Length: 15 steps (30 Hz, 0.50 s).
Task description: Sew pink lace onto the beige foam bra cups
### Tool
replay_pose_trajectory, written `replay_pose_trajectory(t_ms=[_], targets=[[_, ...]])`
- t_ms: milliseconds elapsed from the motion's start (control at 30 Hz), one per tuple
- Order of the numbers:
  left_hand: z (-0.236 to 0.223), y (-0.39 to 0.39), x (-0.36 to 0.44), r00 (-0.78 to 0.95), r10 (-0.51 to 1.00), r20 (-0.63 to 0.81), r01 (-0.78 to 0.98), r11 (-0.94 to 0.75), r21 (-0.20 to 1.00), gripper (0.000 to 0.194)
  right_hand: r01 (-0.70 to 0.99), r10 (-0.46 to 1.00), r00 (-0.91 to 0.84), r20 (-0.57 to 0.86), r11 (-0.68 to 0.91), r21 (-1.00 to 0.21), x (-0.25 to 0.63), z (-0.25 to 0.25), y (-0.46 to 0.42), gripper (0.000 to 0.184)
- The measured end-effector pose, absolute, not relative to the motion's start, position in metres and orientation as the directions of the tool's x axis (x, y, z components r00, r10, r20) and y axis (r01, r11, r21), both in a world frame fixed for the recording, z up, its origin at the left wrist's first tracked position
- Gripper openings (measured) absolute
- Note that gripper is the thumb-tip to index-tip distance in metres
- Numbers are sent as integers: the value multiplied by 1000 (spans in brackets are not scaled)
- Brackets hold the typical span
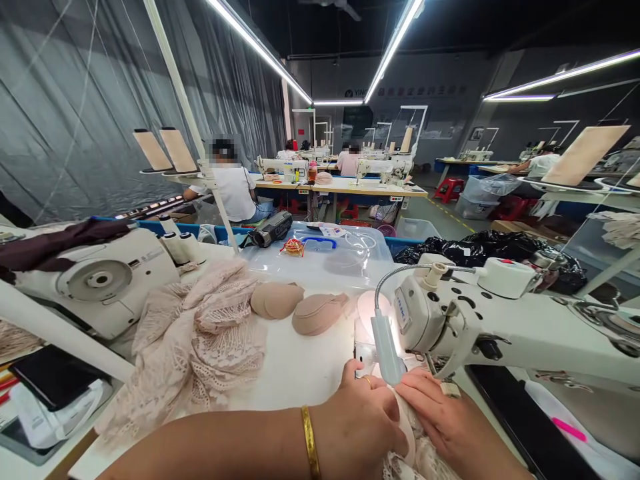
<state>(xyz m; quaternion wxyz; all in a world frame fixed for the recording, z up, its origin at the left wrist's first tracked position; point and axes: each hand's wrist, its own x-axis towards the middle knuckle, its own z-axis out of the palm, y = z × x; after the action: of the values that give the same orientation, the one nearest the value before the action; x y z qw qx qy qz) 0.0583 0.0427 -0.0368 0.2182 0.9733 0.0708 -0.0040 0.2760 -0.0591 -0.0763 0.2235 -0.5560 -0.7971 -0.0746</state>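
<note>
My left hand [363,417], with a gold bangle at the wrist, is closed on a beige lace piece [425,455] at the sewing machine [430,313]. Its fingers curl into the cloth, and part of their grip is hidden. Flat on the same piece lies my right hand [440,413], fingers stretched out towards the needle area. A small gooseneck lamp [385,343] hangs in front of the needle and hides it. Beyond my hands, two moulded beige cups [317,313] [277,300] rest on the white table. To their left spreads a heap of beige lace [215,333].
Another sewing machine [110,277] stands at the left. Behind the table is a clear plastic box lid [350,257] with a heat gun [270,230] at its left. A dark phone [53,375] lies far left. Co-workers, one in a white shirt [233,190], sit farther back.
</note>
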Motion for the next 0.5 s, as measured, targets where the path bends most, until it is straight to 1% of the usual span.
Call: replay_pose_trajectory(t_ms=[167, 300, 500], targets=[[-35, 45, 61, 992, 125, -27, 124, -885, 448, 25, 939, 863, -199, 464, 303, -162, 280, -82, -60, 36], [-38, 45, 60, 992, 126, -18, 120, -878, 463, 25, 947, 878, -143, 456, 255, -195, 284, -89, -62, 37], [-41, 45, 58, 993, 113, -18, 109, -878, 466, 22, 952, 881, -129, 456, 239, -191, 285, -97, -64, 39]])
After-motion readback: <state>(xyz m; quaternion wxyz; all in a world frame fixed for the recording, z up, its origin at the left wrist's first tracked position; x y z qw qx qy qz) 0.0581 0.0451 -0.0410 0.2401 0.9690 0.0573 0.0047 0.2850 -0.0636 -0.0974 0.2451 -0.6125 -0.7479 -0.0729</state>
